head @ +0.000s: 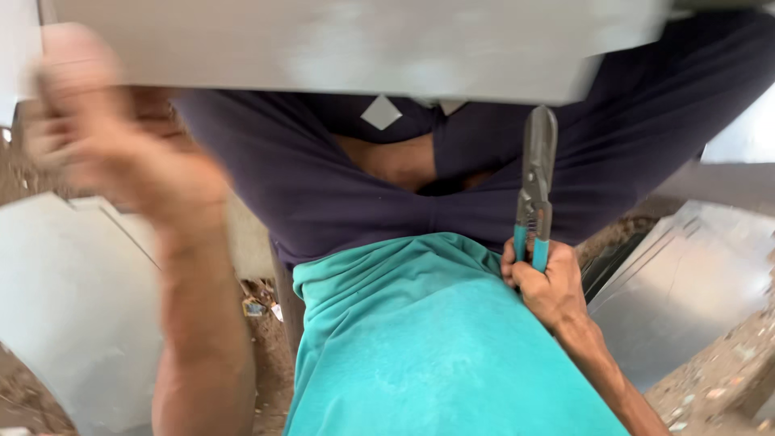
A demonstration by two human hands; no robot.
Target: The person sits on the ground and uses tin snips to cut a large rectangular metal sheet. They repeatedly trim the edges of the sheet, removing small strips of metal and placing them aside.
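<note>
A grey sheet of metal [355, 44] lies across the top of the view, above my lap. My left hand [89, 121], blurred by motion, grips its left edge. My right hand [545, 278] is closed around the blue handles of metal snips [534, 186]. The snips point upward, with the jaw tips at the sheet's lower edge near its right end. Below the sheet I see my dark trousers [323, 186] and teal shirt [436, 347].
More grey sheet metal [73, 299] lies on the ground at the left, and folded pieces [686, 282] lie at the right. The ground is dirt with small scraps [258, 307] between my legs.
</note>
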